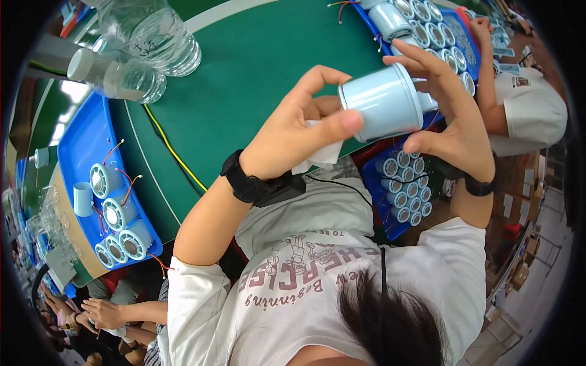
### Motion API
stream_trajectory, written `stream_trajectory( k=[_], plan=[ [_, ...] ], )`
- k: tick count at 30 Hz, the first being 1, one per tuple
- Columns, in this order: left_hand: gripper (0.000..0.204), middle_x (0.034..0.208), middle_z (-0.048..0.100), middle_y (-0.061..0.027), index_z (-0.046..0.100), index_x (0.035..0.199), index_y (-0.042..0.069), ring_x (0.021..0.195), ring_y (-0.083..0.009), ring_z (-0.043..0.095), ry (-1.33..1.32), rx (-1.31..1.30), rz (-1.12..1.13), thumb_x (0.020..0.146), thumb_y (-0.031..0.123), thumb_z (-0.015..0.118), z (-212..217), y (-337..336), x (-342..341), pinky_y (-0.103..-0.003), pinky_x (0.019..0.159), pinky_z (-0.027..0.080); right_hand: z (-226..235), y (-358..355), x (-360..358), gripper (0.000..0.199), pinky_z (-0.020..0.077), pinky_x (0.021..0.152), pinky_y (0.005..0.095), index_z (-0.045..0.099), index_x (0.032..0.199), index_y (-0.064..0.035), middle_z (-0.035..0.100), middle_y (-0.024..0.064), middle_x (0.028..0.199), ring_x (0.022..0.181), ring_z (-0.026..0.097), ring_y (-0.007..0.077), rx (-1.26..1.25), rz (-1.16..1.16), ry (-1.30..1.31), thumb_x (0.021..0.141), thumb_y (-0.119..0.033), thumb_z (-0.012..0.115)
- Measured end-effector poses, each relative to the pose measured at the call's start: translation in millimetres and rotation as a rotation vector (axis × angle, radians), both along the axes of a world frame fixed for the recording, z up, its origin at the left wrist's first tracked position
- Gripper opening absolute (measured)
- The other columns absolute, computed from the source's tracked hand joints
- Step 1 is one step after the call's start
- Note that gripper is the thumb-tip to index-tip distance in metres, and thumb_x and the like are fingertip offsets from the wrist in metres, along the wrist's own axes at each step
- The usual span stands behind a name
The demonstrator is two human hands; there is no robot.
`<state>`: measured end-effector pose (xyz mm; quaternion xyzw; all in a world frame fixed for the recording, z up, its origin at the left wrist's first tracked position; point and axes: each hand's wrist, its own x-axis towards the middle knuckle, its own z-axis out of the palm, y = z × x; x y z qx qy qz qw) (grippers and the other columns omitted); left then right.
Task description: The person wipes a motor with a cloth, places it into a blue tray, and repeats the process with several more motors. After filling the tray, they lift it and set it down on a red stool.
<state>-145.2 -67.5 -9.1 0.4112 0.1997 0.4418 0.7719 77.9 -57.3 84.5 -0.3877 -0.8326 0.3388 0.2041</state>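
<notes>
L hand (293, 131) pinches white wipe (320, 152), thumb on pale-blue cylinder housing (384, 100); R hand (448, 107) cradles its far end, fingers spread. Housing held above green table (256, 67). Judgement: rotate w/ R, wipe w/ L, steady grip

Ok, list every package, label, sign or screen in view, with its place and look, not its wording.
Cardboard boxes: right edge, low down, brown, stacked; paler patches on some may be labels.
Clear plastic bottles: upper left on the green table, see-through, ribbed, one white-capped; no label shows.
Blue trays: left, upper right and beside the right hand, carrying pale blue cylinders.
Screens, signs: none in view.
</notes>
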Motion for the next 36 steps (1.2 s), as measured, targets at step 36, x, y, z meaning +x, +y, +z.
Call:
stream_trajectory(
  k=[36],
  plan=[
    [0.051, 0.084, 0.067, -0.0044, 0.052, 0.116, -0.001, 0.062, -0.002, 0.045, 0.395, 0.077, -0.089, 0.091, 0.043, 0.061, -6, 4, 12, -0.019, 0.052, 0.035, -41, -50, 13, 0.079, 0.0476, 0.09, 0.0308, 0.042, 0.134, -0.0051, 0.055, 0.0079, 0.119, 0.106, 0.056, 0.0168, -0.03, -0.281, 0.085, 0.066, -0.005, 0.083]
  ],
)
